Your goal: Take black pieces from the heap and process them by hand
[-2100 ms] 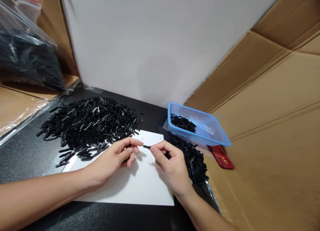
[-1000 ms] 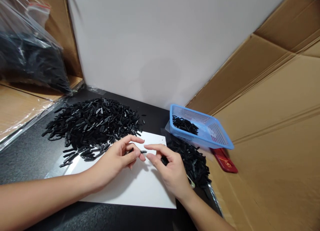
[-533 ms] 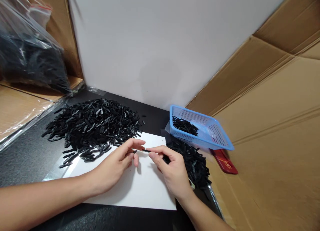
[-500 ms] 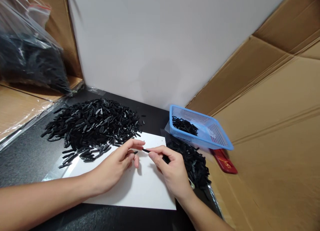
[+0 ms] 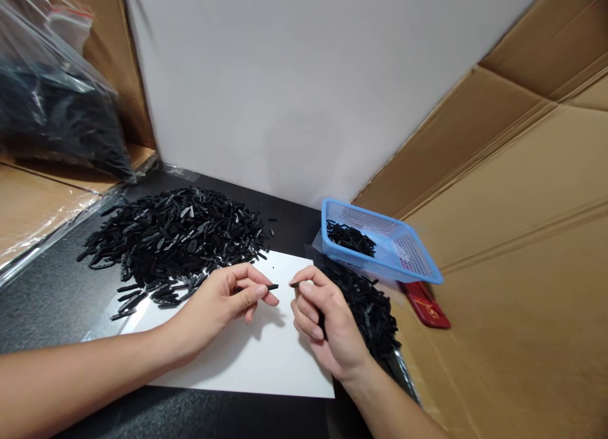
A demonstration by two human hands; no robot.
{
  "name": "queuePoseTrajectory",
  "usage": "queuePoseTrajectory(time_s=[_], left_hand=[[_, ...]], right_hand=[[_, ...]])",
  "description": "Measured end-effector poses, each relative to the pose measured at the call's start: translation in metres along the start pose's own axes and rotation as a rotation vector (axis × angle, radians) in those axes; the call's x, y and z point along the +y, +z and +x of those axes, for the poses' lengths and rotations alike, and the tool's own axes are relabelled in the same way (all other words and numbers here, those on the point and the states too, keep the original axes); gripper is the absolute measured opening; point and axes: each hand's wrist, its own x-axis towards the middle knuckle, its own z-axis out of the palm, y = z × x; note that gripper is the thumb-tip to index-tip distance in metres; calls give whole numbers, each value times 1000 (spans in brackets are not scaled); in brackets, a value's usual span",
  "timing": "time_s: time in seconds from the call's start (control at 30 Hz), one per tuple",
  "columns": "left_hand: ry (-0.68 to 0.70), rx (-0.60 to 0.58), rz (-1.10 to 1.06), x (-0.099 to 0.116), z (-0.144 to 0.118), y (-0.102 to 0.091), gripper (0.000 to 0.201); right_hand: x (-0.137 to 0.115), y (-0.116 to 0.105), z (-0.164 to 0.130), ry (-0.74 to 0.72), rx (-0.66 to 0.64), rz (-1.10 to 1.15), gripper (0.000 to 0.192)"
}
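My left hand [image 5: 227, 301] rests on a white sheet [image 5: 247, 356] and pinches a small black plastic strip [image 5: 272, 287], whose tip pokes out to the right. My right hand [image 5: 327, 328] hovers just right of it, thumb and forefinger pinched on another small black piece [image 5: 294, 284]. The two pieces are a short gap apart. A large heap of the same black strips [image 5: 175, 236] lies to the left of my hands. A smaller heap [image 5: 368, 309] lies behind my right hand.
A blue mesh basket [image 5: 408, 252] with some black strips in it sits at the right. Beneath its corner lies a red flat object [image 5: 425, 305]. A clear bag of black parts [image 5: 52, 109] sits at upper left. Cardboard walls and a white board surround the black table.
Half a second ago both hands' fingertips met on one black strip. Now they have drawn apart, each hand keeping a black piece, and my right hand has curled its fingers.
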Motion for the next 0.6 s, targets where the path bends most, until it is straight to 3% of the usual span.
queuePoseTrajectory(time_s=[0.07,0.13,0.23,0.33,0.4,0.5,0.6], left_hand=[[5,1,14,0,-1,0,21],[22,-3,34,1,-1,0,20],[42,-6,55,4,-2,0,19],[51,-8,61,5,-3,1,20],[65,-10,71,6,-3,1,20],[72,-23,94,6,-5,2,20],[73,-16,117,5,-7,2,21]], right_hand=[[-3,-1,1,78,-64,174,19],[-3,-2,2,92,-83,197,31],[0,-3,3,-13,-15,-22,35],[4,-2,1,-275,57,-441,15],[3,-1,-1,-406,35,-658,13],[2,2,-3,-432,-2,-738,13],[3,1,-3,-413,54,-739,13]])
